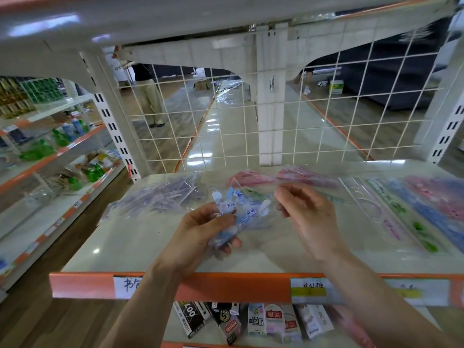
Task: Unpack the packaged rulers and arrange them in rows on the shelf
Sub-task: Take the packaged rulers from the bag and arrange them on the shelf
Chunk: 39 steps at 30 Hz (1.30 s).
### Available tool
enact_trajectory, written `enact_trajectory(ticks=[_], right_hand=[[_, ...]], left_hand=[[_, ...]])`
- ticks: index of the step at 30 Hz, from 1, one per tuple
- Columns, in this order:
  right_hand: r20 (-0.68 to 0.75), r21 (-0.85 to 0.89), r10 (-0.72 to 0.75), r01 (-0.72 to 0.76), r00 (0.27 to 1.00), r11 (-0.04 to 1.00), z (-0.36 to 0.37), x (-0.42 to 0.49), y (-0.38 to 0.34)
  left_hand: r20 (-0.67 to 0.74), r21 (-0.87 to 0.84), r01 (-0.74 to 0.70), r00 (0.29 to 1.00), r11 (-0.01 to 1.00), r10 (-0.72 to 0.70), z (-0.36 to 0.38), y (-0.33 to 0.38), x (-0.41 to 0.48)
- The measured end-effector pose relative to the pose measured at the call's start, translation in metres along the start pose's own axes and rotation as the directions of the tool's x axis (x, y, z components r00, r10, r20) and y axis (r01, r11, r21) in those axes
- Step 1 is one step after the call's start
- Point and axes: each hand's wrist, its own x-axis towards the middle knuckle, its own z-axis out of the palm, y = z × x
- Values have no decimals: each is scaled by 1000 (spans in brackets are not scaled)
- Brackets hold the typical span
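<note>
Your left hand (200,234) grips the ruler pack (238,214) from below. Fingers are curled round its lower end and the thumb lies across its face. The pack is a clear sleeve with blue and white print, held tilted above the middle of the shelf (125,242) and clear of the surface.

Your right hand (306,222) is at the pack's upper right edge. Its fingers are curled in and pinch the clear film there. The contact is blurred, so how much film they hold cannot be told.

Laid-out rulers (406,217) sit at the right end of the shelf. They lie flat, side by side in a row, running front to back: one clear, then green, blue and pink.

A loose heap of clear wrappers (155,197) with a purple tint lies at the back left. Two pink packs (251,178) lie at the back centre, just in front of the wire grid (251,121).

The orange price strip (226,285) runs along the front edge under your forearms and carries paper labels (308,287). Small boxed goods (226,322) stand on the level below.

A neighbouring rack at the left holds green bottles (37,149). A standing person (150,96) is visible beyond the grid.
</note>
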Motion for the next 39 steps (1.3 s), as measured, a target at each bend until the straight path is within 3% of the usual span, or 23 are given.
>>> enact_trajectory(ticks=[6,8,10,14,16,21,28,31,35,39], right_hand=[[-122,49,-10,16,993,999,-3,5,1],[-63,-56,-77,74,995,996,-4,4,4],[93,-245,-205,221,974,944,-7,1,8],[372,-610,-349,509,860,607,-14,1,14],[417,-713,-324,526,849,463,-16,0,11],[511,-791,-229,557,829,252,-32,-1,0],[476,-832,-178,507,861,228,-92,-4,-19],[399,-901,-27,397,917,178,-123,-1,-29],[370,-928,159,357,915,107,-135,4,-39],[385,-918,116,367,916,153,-121,3,-38]], left_hand=[[-92,-32,-98,991,995,95,2,2,-1],[-173,-55,-119,979,991,108,-2,2,-1],[-232,-64,-127,967,990,109,-5,1,0],[-221,-24,-115,969,993,107,-5,1,-1],[-209,-5,-116,971,993,112,-3,1,-2],[-195,24,-122,973,992,125,7,3,1],[-321,112,-175,925,978,202,21,1,13],[-387,189,-236,875,953,293,20,-2,13],[-390,245,-254,858,936,335,21,-5,11],[-391,256,-249,857,934,335,16,-8,15]])
